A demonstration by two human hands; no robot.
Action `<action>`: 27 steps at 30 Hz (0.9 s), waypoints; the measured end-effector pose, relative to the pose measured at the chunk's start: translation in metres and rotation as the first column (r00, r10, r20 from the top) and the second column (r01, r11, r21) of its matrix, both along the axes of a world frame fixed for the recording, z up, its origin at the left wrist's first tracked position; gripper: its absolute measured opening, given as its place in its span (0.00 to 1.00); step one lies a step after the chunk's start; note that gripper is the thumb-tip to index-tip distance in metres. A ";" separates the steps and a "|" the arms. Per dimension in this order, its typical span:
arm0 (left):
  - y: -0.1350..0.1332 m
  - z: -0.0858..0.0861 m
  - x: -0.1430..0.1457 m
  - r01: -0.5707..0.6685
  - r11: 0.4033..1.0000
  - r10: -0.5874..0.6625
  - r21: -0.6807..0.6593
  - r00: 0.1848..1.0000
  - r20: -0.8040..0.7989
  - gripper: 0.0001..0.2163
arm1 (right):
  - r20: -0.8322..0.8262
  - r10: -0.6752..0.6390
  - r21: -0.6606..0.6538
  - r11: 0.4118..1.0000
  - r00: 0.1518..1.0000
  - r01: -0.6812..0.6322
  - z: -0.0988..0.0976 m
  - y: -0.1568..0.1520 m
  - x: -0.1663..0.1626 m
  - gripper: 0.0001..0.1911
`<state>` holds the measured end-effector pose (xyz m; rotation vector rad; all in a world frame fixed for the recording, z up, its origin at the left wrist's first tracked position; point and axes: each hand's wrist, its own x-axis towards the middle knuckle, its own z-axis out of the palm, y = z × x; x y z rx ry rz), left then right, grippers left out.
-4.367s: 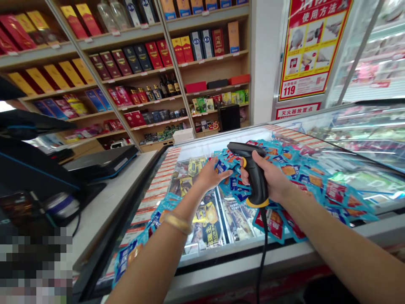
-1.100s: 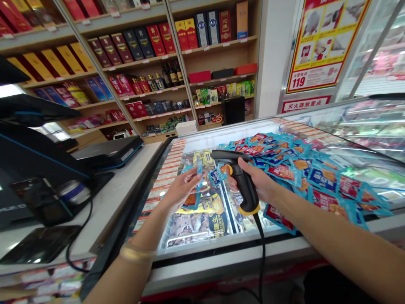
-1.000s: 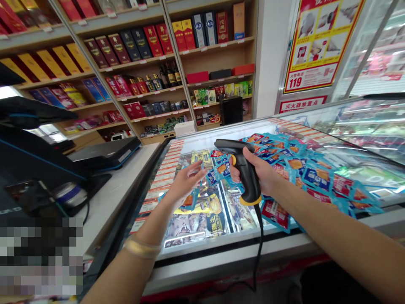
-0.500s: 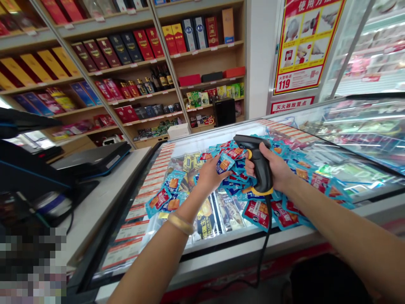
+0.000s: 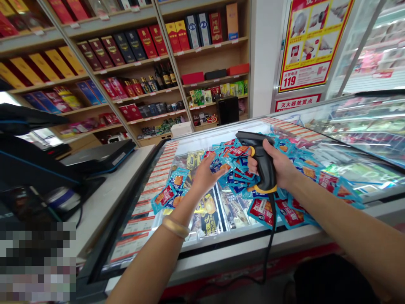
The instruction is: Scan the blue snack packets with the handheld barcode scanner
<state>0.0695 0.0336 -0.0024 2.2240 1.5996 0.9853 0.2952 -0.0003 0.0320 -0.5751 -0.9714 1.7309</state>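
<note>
My right hand (image 5: 278, 166) is wrapped round the grip of a black and yellow handheld barcode scanner (image 5: 265, 166), its head pointing left over the packets. To its left, my left hand (image 5: 207, 175) reaches over the pile with thumb and fingers apart; the packets by its fingertips seem to lie in the pile. The small blue and red snack packets (image 5: 238, 175) are heaped on the glass top of a freezer (image 5: 190, 249). A smaller group of the same packets (image 5: 166, 196) lies left of my left wrist. The scanner's cable (image 5: 268, 249) hangs down over the freezer's front edge.
On the left, a counter (image 5: 91, 215) carries a dark flat device (image 5: 101, 156) and other black equipment. Shelves of boxes and bottles (image 5: 133, 76) stand behind the freezer. A red and yellow poster (image 5: 313, 46) hangs at the back right. Price labels (image 5: 136, 228) line the freezer's left side.
The packet that was in my left hand is no longer seen between its fingers, which have spread over the pile. My right hand still grips the scanner. The view has shifted slightly.
</note>
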 end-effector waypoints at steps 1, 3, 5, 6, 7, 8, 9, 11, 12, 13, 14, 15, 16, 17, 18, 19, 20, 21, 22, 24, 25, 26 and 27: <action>-0.001 0.003 -0.007 -0.029 0.999 0.029 0.024 1.000 0.001 0.29 | 0.005 0.014 0.011 1.000 1.000 -0.014 0.001 0.000 -0.001 0.20; -0.003 0.009 -0.025 -0.129 0.990 0.131 0.064 0.991 -0.022 0.28 | 0.013 0.044 0.027 0.999 0.999 -0.045 0.004 0.000 -0.007 0.19; -0.006 0.013 -0.045 -0.256 0.963 0.264 0.089 0.960 -0.095 0.30 | 0.018 0.080 0.033 0.996 0.997 -0.080 0.007 0.000 -0.015 0.20; -0.008 0.014 -0.055 -0.319 0.943 0.330 0.093 0.932 -0.150 0.31 | 0.020 0.100 0.036 0.994 0.995 -0.100 0.008 0.000 -0.021 0.20; -0.010 0.014 -0.064 -0.383 0.920 0.392 0.085 0.894 -0.216 0.32 | 0.026 0.124 0.041 0.991 0.992 -0.124 0.009 0.001 -0.028 0.21; -0.013 0.013 -0.072 -0.446 0.893 0.444 0.062 0.849 -0.287 0.35 | 0.032 0.148 0.045 0.988 0.988 -0.149 0.009 0.002 -0.035 0.21; -0.015 0.012 -0.078 -0.504 0.863 0.479 0.026 0.802 -0.356 0.37 | 0.037 0.169 0.049 0.984 0.985 -0.171 0.009 0.003 -0.042 0.22; -0.019 0.008 -0.089 -0.582 0.811 0.494 -0.059 0.735 -0.464 0.40 | 0.036 0.192 0.044 0.980 0.981 -0.194 0.008 0.005 -0.056 0.22; -0.020 0.007 -0.093 -0.595 0.798 0.480 -0.095 0.724 -0.496 0.39 | 0.029 0.198 0.035 0.979 0.980 -0.199 0.007 0.006 -0.062 0.22; -0.020 0.006 -0.098 -0.592 0.797 0.461 -0.121 0.725 -0.512 0.37 | 0.019 0.201 0.023 0.979 0.979 -0.202 0.006 0.006 -0.068 0.22; -0.021 0.005 -0.102 -0.579 0.803 0.440 -0.139 0.735 -0.516 0.34 | 0.007 0.206 0.010 0.978 0.978 -0.206 0.004 0.007 -0.072 0.21; -0.020 0.005 -0.106 -0.562 0.813 0.420 -0.155 0.749 -0.513 0.32 | 0.000 0.215 -0.005 0.977 0.977 -0.215 0.001 0.007 -0.075 0.21; -0.020 0.006 -0.110 -0.545 0.821 0.403 -0.170 0.764 -0.504 0.31 | -0.004 0.224 -0.018 0.975 0.975 -0.224 -0.001 0.006 -0.077 0.21; -0.020 0.008 -0.113 -0.534 0.825 0.393 -0.185 0.777 -0.491 0.31 | -0.007 0.228 -0.028 0.973 0.974 -0.229 -0.004 0.006 -0.078 0.21; -0.020 0.009 -0.116 -0.527 0.826 0.387 -0.200 0.788 -0.478 0.32 | -0.007 0.229 -0.038 0.973 0.973 -0.229 -0.007 0.005 -0.079 0.20; -0.020 0.011 -0.119 -0.523 0.825 0.386 -0.212 0.797 -0.466 0.33 | -0.003 0.228 -0.047 0.973 0.974 -0.228 -0.010 0.004 -0.079 0.20; -0.021 0.013 -0.121 -0.521 0.825 0.388 -0.219 0.803 -0.452 0.34 | 0.003 0.226 -0.053 0.973 0.974 -0.226 -0.013 0.003 -0.078 0.21; -0.022 0.015 -0.122 -0.520 0.825 0.392 -0.223 0.809 -0.438 0.35 | 0.008 0.225 -0.057 0.973 0.974 -0.224 -0.015 0.003 -0.077 0.21; -0.023 0.017 -0.123 -0.518 0.825 0.396 -0.225 0.815 -0.422 0.36 | 0.012 0.224 -0.060 0.973 0.974 -0.223 -0.016 0.002 -0.077 0.21; -0.024 0.019 -0.125 -0.505 0.830 0.396 -0.238 0.833 -0.386 0.37 | 0.018 0.222 -0.061 0.974 0.975 -0.220 -0.017 0.000 -0.076 0.22; -0.025 0.020 -0.126 -0.490 0.836 0.387 -0.248 0.846 -0.366 0.37 | 0.020 0.219 -0.061 0.974 0.976 -0.217 -0.018 0.000 -0.076 0.22; -0.026 0.020 -0.127 -0.474 0.842 0.376 -0.258 0.858 -0.350 0.37 | 0.024 0.217 -0.063 0.975 0.976 -0.215 -0.018 -0.001 -0.076 0.22; -0.026 0.020 -0.128 -0.462 0.846 0.368 -0.267 0.867 -0.335 0.37 | 0.029 0.217 -0.065 0.974 0.976 -0.215 -0.018 -0.001 -0.076 0.22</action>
